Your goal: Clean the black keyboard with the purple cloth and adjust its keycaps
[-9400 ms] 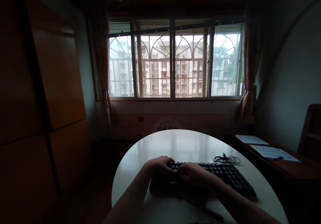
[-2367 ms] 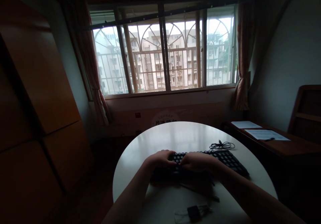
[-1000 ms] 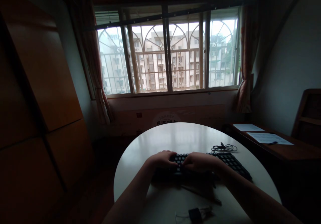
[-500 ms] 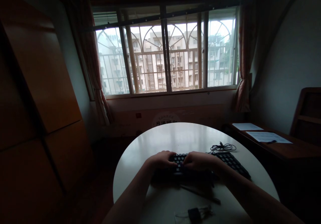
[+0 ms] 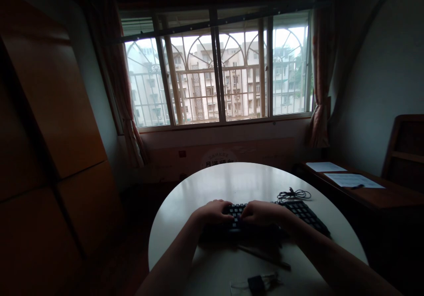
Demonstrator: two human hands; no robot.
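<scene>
A black keyboard (image 5: 236, 230) lies on a round white table, partly covered by both hands. My left hand (image 5: 212, 211) rests over its left part, with the thumb apart from the fingers and touching the keys. Over the middle keys is my right hand (image 5: 263, 212), its fingers curled and the fingertips down at a key. What those fingertips grip, if anything, is too dark to make out. Nearer to me on the table lie a long thin dark tool (image 5: 265, 257) and a small black piece with thin wire-like parts (image 5: 256, 283).
Behind the keyboard's right end sits a coiled black cable (image 5: 294, 194). The round table (image 5: 232, 179) stands before a barred window (image 5: 218, 75). To the right, a brown desk (image 5: 394, 196) carries paper sheets (image 5: 353, 180) and a dark pen-like item. Wooden cabinets (image 5: 56, 101) stand left.
The view has shifted very slightly. My right fingertips have moved a little to the left over the keys; the left hand stays in place.
</scene>
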